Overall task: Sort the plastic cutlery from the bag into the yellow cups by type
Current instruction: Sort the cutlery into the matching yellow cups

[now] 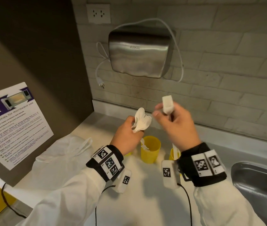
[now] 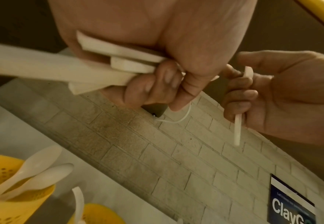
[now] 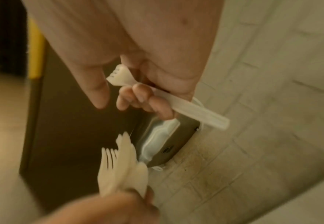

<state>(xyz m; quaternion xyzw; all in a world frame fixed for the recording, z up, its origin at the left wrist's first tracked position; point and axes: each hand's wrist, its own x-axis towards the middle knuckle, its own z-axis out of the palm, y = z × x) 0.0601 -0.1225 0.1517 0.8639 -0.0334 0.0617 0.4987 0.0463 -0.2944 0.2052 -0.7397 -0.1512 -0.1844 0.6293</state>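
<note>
My left hand (image 1: 134,128) grips a bunch of white plastic cutlery (image 1: 141,121) by the handles, heads fanned upward; spoon bowls and fork tines show in it (image 3: 122,166). My right hand (image 1: 162,113) is raised beside it and holds a single white fork (image 1: 167,104), its tines by the thumb (image 3: 117,75) and its handle sticking out past the curled fingers. Below the hands, yellow cups stand on the counter: the middle cup (image 1: 150,149) holds a white piece, and another cup (image 1: 173,154) is half hidden by my right wrist. Two spoons (image 2: 42,166) stand in a perforated yellow cup (image 2: 7,197). The clear bag (image 1: 61,159) lies crumpled at the left.
A steel hand dryer (image 1: 139,53) hangs on the brick wall above the cups, its plug (image 1: 101,84) dangling. A dark appliance with a poster (image 1: 15,124) borders the counter on the left. A steel sink (image 1: 259,185) lies at the right.
</note>
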